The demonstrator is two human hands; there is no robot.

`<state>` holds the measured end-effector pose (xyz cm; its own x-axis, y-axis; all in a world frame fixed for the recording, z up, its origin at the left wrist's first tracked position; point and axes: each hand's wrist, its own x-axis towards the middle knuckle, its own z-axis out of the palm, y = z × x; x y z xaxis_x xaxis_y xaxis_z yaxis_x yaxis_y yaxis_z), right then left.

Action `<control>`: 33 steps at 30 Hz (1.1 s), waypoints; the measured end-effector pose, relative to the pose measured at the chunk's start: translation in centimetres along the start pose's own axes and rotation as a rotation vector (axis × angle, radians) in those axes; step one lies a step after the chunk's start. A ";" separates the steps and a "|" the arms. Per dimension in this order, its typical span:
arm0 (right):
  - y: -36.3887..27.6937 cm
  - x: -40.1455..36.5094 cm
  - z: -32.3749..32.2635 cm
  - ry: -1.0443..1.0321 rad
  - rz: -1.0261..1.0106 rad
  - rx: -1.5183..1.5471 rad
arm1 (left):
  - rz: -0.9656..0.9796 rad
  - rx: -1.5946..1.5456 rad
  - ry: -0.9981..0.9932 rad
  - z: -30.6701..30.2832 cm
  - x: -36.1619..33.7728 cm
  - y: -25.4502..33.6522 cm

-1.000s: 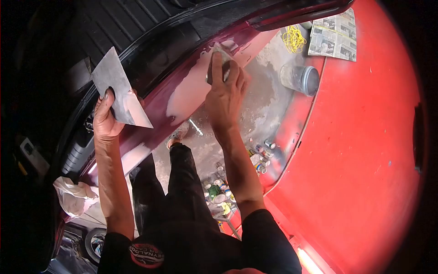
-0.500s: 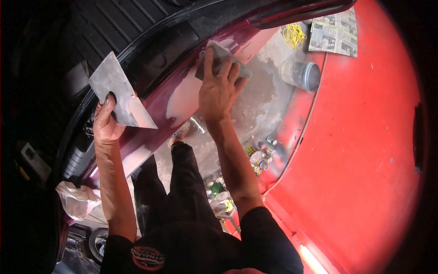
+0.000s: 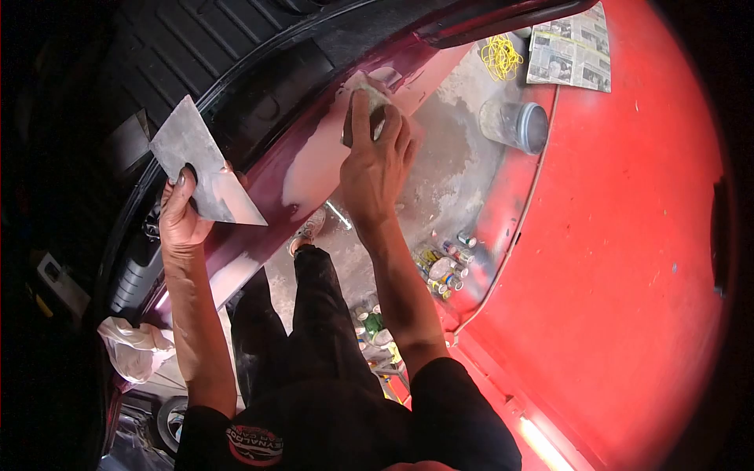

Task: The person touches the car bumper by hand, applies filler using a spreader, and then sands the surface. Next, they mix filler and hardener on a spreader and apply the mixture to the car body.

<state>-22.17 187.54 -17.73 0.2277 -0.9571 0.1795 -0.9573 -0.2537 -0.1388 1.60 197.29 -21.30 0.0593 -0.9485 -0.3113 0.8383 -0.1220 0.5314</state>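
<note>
My left hand [image 3: 184,212] grips a flat grey metal plate [image 3: 206,165], thumb on its face, above the edge of the dark red car panel [image 3: 271,177]. Closed round a thin greyish spreader [image 3: 363,98], my right hand [image 3: 378,153] is at the panel's upper part, where pale filler patches [image 3: 314,169] show. The spreader is tilted and partly hidden by my fingers. Whether its edge touches the panel is hard to tell.
A clear bucket [image 3: 514,125], yellow cord [image 3: 501,58] and newspaper [image 3: 569,51] are at upper right. Several small cans [image 3: 444,267] stand on the floor by the red surface [image 3: 620,235]. A plastic bag [image 3: 135,349] hangs at lower left.
The spreader in my right hand has turned from broad side to a narrower, steeper view. My left hand and its plate have shifted slightly left and down.
</note>
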 end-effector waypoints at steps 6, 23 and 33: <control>0.5 1.3 0.9 0.065 0.008 -0.084 | -0.004 -0.004 0.032 -0.4 0.0 -0.1; -0.4 0.4 2.4 -0.044 -0.008 -0.139 | 0.007 0.019 0.035 -0.4 -0.1 -0.2; -1.6 -1.1 0.8 -0.143 0.010 0.061 | -0.007 0.033 0.026 -1.0 -0.1 -0.2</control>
<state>-20.71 188.91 -18.49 0.2452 -0.9688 0.0373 -0.9481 -0.2477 -0.1994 1.95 197.75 -22.14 0.0682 -0.9398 -0.3349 0.8207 -0.1381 0.5545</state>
